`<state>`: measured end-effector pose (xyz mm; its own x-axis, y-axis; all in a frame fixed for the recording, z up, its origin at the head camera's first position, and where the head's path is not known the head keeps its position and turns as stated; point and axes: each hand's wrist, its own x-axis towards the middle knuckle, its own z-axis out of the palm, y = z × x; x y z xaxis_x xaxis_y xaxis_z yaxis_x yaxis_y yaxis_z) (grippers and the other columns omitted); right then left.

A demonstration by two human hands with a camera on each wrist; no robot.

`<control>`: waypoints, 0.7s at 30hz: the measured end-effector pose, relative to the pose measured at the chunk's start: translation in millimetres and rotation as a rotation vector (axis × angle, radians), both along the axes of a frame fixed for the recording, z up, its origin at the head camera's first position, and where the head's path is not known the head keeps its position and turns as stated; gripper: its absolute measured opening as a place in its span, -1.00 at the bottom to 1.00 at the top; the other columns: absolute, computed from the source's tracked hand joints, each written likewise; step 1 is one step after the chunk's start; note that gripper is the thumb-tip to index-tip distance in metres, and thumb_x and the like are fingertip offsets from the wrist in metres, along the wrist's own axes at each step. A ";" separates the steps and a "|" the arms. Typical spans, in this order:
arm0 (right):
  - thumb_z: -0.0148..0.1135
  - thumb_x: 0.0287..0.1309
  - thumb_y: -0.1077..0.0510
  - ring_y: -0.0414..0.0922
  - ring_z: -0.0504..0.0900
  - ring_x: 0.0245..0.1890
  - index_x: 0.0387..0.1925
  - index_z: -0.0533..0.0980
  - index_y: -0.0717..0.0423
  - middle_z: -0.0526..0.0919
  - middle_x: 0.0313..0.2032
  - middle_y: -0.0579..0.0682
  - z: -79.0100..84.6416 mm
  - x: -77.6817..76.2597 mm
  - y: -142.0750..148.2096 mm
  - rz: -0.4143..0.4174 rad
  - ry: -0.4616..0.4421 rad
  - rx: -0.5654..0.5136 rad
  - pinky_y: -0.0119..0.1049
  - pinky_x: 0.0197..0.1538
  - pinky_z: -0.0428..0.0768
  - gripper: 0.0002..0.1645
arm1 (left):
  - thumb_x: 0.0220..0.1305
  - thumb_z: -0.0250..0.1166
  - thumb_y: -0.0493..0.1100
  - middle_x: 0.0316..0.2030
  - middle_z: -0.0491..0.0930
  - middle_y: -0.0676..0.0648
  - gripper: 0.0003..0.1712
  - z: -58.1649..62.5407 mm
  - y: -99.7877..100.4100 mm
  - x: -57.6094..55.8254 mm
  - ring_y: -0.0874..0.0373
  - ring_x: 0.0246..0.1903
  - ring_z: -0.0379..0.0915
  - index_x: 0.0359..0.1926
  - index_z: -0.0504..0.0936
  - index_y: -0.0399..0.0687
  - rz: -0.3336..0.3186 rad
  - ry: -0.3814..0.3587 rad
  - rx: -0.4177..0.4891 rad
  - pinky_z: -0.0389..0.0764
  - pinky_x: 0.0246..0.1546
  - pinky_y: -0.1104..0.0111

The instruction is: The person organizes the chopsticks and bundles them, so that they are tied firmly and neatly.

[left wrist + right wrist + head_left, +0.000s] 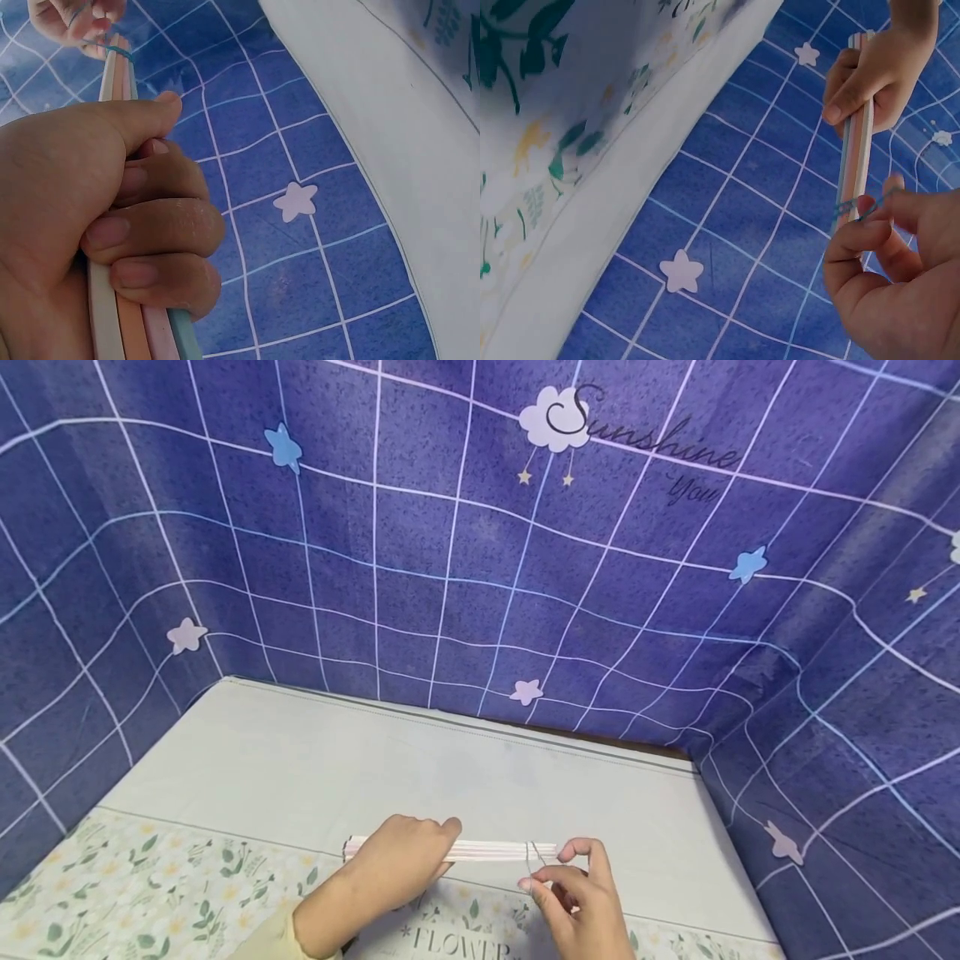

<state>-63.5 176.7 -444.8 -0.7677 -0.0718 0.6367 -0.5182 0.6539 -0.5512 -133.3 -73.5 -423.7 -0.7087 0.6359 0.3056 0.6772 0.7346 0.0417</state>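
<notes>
My left hand (405, 860) grips a bundle of slim pastel sticks (491, 851), chopstick-like, in cream, orange, pink and pale blue. In the left wrist view the fingers curl round the sticks (133, 330), which lie side by side. A thin blue-green band (844, 205) goes round the bundle close to its right end. My right hand (588, 906) pinches a stretched part of this band between thumb and finger, just off the sticks. Its index finger is by the bundle's right tip; whether it touches cannot be told.
Below the hands is a table cover (375, 760), white at the back and flower-printed (187, 885) in front, with lettering by the near edge. A purple-blue grid-patterned curtain (420, 543) with stars and clouds stands behind and at both sides.
</notes>
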 end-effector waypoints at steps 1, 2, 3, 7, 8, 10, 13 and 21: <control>0.58 0.00 0.33 -0.62 0.20 -0.57 -0.45 0.71 0.01 0.36 -0.13 -0.10 0.3 0.7 -0.6 -0.013 -0.021 -0.013 -0.63 -0.57 0.35 -0.81 | 0.48 0.25 0.11 -0.53 0.72 0.00 -0.66 0.1 -0.2 0.0 0.20 -0.59 0.64 -0.28 0.60 -0.05 0.004 0.002 0.003 0.68 -0.51 0.31; 0.55 0.05 0.33 -0.61 0.20 -0.59 -0.45 0.71 0.02 0.35 -0.16 -0.12 0.8 1.2 -1.1 -0.022 -0.048 -0.026 -0.61 -0.58 0.36 -0.84 | 0.48 0.26 0.10 -0.53 0.72 0.00 -0.67 0.3 -0.5 0.1 0.20 -0.59 0.64 -0.28 0.60 -0.05 0.009 0.006 0.005 0.67 -0.51 0.31; 0.51 0.11 0.32 -0.59 0.22 -0.60 -0.46 0.72 0.01 0.35 -0.20 -0.14 1.5 1.7 -1.3 -0.028 -0.092 -0.049 -0.58 -0.58 0.37 -0.84 | 0.47 0.27 0.10 -0.54 0.72 0.00 -0.68 0.4 -0.8 0.1 0.19 -0.59 0.64 -0.28 0.60 -0.05 0.013 0.010 0.007 0.66 -0.52 0.30; 0.24 0.46 0.23 -0.46 0.34 -0.65 -0.39 0.72 -0.02 0.42 -0.26 -0.10 6.1 2.4 2.3 0.049 -0.389 -0.197 -0.43 -0.63 0.47 -0.73 | 0.47 0.28 0.09 -0.56 0.70 0.00 -0.68 1.2 -1.4 0.0 0.19 -0.61 0.61 -0.29 0.59 -0.04 0.017 0.031 0.009 0.64 -0.54 0.28; 0.15 0.54 0.18 -0.42 0.37 -0.64 -0.35 0.72 0.02 0.43 -0.25 -0.07 6.9 1.9 4.6 0.083 -0.474 -0.242 -0.40 -0.62 0.50 -0.68 | 0.46 0.28 0.09 -0.56 0.70 0.00 -0.69 1.7 -1.7 0.3 0.19 -0.61 0.61 -0.29 0.59 -0.04 0.016 0.030 0.010 0.64 -0.54 0.28; -0.06 0.67 0.10 -0.38 0.41 -0.63 -0.23 0.70 0.14 0.44 -0.26 -0.04 8.5 0.1 10.4 0.178 -0.637 -0.323 -0.39 -0.61 0.54 -0.56 | 0.46 0.28 0.08 -0.55 0.71 0.00 -0.69 2.2 -2.4 0.8 0.18 -0.60 0.62 -0.29 0.59 -0.05 0.014 0.024 0.010 0.65 -0.53 0.28; -0.30 0.74 -0.03 -0.39 0.43 -0.58 -0.04 0.55 0.46 0.45 -0.36 -0.12 9.0 -4.3 21.0 0.403 -0.815 -0.449 -0.46 -0.53 0.58 -0.34 | 0.49 0.24 0.14 -0.53 0.72 0.00 -0.64 2.2 -3.8 1.3 0.19 -0.59 0.63 -0.28 0.59 -0.05 0.017 -0.005 0.017 0.67 -0.50 0.28; -0.48 0.69 -0.25 -0.37 0.45 -0.58 0.03 0.65 -0.01 0.52 -0.52 -0.26 11.2 -11.6 36.7 0.767 -1.097 -0.757 -0.51 -0.44 0.54 -0.25 | 0.54 0.00 0.35 -0.59 0.63 0.09 -0.45 0.5 -6.1 -0.7 0.33 -0.67 0.38 -0.31 0.54 0.04 0.000 -0.040 0.040 0.60 -0.54 0.31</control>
